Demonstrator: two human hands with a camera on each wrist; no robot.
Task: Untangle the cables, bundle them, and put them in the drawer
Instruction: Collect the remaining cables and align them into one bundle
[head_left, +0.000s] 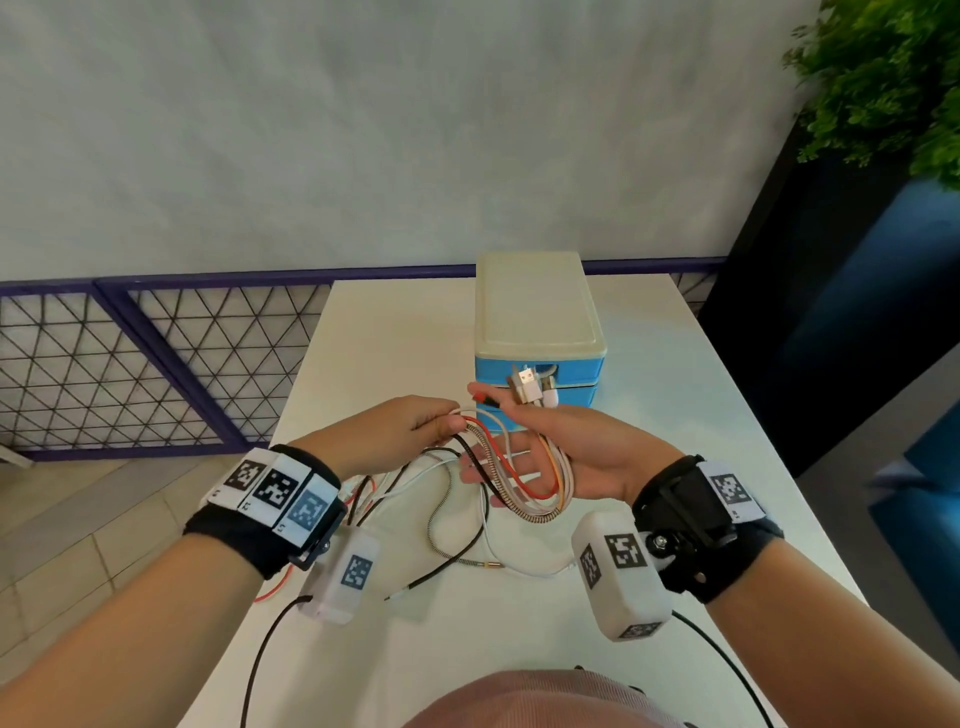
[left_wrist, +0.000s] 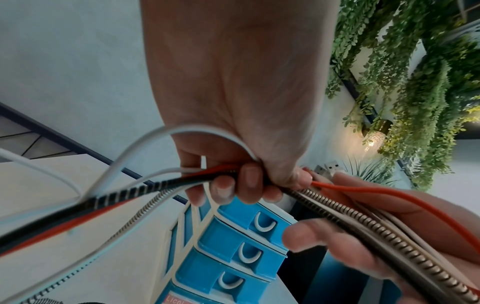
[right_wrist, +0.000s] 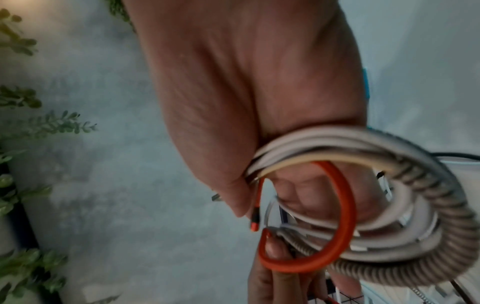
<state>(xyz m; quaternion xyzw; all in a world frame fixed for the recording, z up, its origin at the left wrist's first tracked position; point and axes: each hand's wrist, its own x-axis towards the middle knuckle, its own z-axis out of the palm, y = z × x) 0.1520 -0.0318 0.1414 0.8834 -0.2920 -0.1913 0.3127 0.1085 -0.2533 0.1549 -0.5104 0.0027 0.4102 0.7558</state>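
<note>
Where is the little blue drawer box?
In the head view, the blue drawer box stands on the white table, right of centre, just behind the right hand.

We see the drawer unit at the table's far edge (right of centre), cables strewn before it, held up between 2 hands.

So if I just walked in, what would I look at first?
Probably the bright red cable, looped with white and spring-wrapped cables across the right hand, above the middle of the white table. The left hand pinches the same cables next to it. Just behind the hands stands a blue drawer box with a cream top.
</note>
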